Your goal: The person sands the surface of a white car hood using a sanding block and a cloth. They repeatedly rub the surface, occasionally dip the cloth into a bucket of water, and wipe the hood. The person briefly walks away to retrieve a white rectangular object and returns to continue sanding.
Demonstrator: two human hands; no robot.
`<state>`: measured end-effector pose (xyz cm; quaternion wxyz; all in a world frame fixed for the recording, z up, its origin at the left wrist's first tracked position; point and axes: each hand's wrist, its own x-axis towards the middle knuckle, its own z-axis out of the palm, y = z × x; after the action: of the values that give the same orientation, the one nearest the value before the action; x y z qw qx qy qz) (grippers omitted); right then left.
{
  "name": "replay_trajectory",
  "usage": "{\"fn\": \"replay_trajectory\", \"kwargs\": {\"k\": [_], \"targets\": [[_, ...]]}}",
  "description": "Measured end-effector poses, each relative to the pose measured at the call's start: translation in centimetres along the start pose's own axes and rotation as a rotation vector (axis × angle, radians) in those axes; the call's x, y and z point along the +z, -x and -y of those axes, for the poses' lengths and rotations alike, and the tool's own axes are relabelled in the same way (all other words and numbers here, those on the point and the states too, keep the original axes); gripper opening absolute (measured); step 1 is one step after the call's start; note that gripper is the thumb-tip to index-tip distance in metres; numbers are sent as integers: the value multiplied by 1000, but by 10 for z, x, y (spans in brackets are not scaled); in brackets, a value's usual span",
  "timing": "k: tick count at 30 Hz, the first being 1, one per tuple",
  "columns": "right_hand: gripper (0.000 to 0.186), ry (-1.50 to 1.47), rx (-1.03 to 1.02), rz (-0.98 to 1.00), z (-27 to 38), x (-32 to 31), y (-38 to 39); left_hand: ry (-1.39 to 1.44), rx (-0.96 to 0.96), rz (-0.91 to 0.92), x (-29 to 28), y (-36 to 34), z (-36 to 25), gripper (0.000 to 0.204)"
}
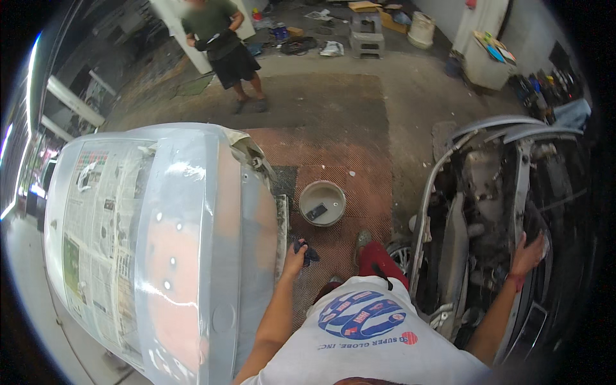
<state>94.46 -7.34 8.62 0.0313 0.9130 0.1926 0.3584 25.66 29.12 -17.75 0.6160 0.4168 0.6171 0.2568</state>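
My left hand (294, 258) is closed around a dark, crumpled cloth (311, 254), beside the edge of a car body panel (221, 256) with grey and pinkish patches. Newspaper (106, 192) covers part of that car. My right arm reaches out to the other side, over a car with its front opened up (471, 212). There my right hand (529, 254) has its fingers apart at a dark panel edge; whether it bears on the panel I cannot tell. A round pale bucket (344, 206) stands on the floor ahead, with a dark rectangular shape inside it.
Reddish textured matting (356, 160) covers the floor between the two cars. Farther off stands another person (221, 45) in a dark shirt and shorts. A grey step stool (367, 35), a white bucket (421, 29) and scattered items lie at the back.
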Motion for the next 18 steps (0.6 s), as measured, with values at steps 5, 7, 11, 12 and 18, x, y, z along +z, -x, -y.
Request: {"fn": "replay_trajectory", "kwargs": {"k": [5,7,11,12,18], "targets": [[44,-641,-6,-222,157,-55,3,-68,6,-138,45,-11,-65,43],[43,-970,-78,-65,232,-40,18,-247,205,-144,78,-36,-95,46],[50,-1523,-102,772,389,-25,43,-402,407,50,171,-73,-186,51],[52,-1695,-25,1019,424,-17,46,-333,381,177,192,-77,-215,55],[63,-2503,741,1653,527,18,-6,-104,378,698,286,-101,-349,78]]}}
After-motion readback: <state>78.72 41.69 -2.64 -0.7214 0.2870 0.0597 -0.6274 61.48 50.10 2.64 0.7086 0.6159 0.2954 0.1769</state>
